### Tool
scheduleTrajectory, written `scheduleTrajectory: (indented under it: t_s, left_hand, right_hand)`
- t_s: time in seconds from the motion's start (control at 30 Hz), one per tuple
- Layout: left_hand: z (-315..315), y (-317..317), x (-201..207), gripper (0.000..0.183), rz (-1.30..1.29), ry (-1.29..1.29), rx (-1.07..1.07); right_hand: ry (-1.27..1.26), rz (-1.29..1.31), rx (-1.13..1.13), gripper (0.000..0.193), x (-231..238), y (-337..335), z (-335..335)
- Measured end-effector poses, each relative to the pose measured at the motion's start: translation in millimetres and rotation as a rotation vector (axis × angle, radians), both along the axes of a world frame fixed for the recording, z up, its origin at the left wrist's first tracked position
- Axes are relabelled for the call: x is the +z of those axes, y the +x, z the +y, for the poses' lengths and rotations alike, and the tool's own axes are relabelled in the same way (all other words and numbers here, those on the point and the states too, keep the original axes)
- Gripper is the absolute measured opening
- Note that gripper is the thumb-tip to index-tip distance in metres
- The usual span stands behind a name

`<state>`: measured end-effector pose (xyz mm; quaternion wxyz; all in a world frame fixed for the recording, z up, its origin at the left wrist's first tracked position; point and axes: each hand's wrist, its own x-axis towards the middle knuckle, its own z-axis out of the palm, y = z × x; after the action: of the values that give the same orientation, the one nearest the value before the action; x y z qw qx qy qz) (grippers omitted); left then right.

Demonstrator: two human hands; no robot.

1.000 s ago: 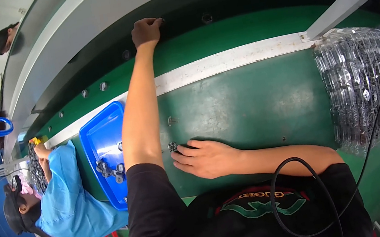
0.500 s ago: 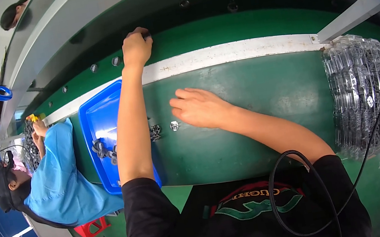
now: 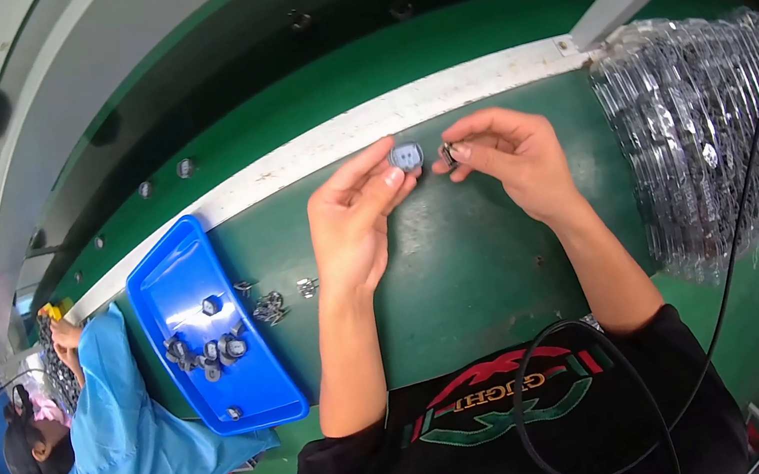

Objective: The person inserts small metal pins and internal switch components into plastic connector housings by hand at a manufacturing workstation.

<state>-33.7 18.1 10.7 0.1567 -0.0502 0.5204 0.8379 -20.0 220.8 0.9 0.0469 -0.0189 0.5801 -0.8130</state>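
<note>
My left hand [image 3: 344,228] pinches a round grey plastic part [image 3: 406,157] between thumb and fingers, its flat face with small dark marks turned up. Close by on the right, my right hand [image 3: 529,165] is closed on a small dark metal piece [image 3: 450,156], partly covered by the fingertips. A narrow gap separates the two pieces, both held above the green table [image 3: 451,295]. Left of my left forearm lie a loose cluster of small metal pieces [image 3: 269,307] and a separate bright metal piece [image 3: 307,287].
A blue tray [image 3: 275,382] with several round grey parts [image 3: 211,356] stands at the left. Beyond the white rail [image 3: 322,140], more round parts [image 3: 185,169] sit on a green belt. Clear plastic packs [image 3: 709,148] are stacked right. A co-worker in blue [image 3: 133,423] sits left.
My left hand has come back from the green belt with the round grey part. My right hand has lifted and now holds a metal piece beside it. The view has shifted.
</note>
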Motion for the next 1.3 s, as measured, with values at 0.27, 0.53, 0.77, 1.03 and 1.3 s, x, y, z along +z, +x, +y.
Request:
scheduleTrajectory:
  t_s: [0.27,0.53,0.77,1.03,1.3]
  left_hand:
    - [0.6,16.9,-22.7,0.032,0.103,0.181,-0.069]
    - [5.8,27.2,-20.5,0.031,0.173,0.161,-0.11]
    - [4.6,30.1,-23.1,0.033,0.144,0.19,-0.066]
    - [2.4,28.5,-22.1,0.033,0.157,0.159,-0.1]
    - [-4.0,11.7,-16.9,0.031,0.113,-0.157,0.054]
  right_hand:
    - [0.268,0.347,-0.161,0.014,7.5,18.7,-13.0]
    - [0.597,0.604,-0.283,0.015,9.9,20.8,-21.5]
    - [0.697,0.651,-0.341,0.014,8.2,21.9,-28.1]
    - [0.766,0.616,-0.357,0.012,7.3,25.8,-30.7]
    - [0.847,0.722,-0.295,0.025,-10.0,21.7,-35.5]
